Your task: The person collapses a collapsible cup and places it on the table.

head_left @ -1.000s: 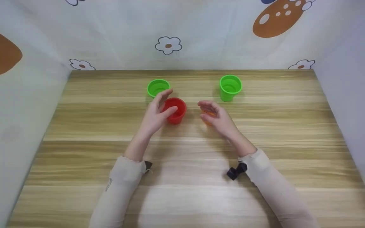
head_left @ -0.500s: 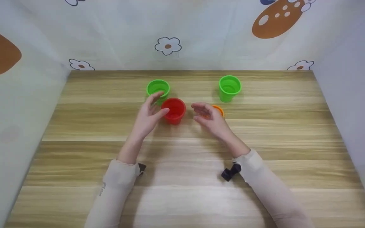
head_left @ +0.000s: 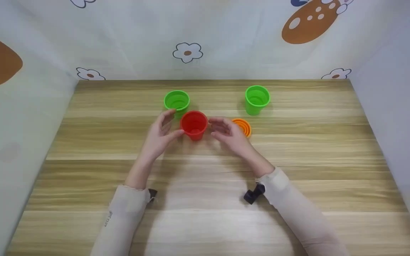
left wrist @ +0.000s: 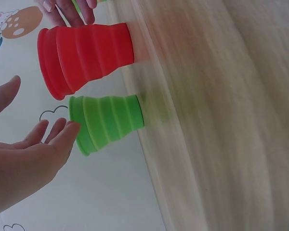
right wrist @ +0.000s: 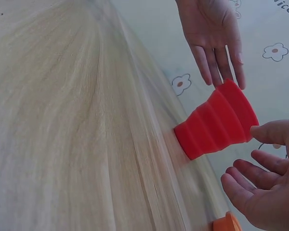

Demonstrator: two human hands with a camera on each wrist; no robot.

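A red collapsible cup (head_left: 194, 125) stands upright on the wooden table between my two hands. My left hand (head_left: 158, 137) is at its left side, thumb by the cup's rim and fingers spread apart. My right hand (head_left: 230, 135) is at its right, fingers loosely bent and holding nothing. Just behind the left fingertips stands a green collapsible cup (head_left: 176, 101), also seen in the left wrist view as a ribbed green cup (left wrist: 106, 122). An orange collapsed cup (head_left: 243, 128) lies flat beside the right hand, partly hidden by it.
Another green collapsible cup (head_left: 257, 99) stands upright at the back right. A patterned white backdrop (head_left: 226, 42) rises behind the table's far edge (head_left: 212, 79), with pale walls on both sides. The wooden table (head_left: 205, 199) stretches toward me between the forearms.
Both hands have moved left. The left hand has drawn off from over the red cup to its side; the right hand has uncovered the orange cup and come nearer the red one.
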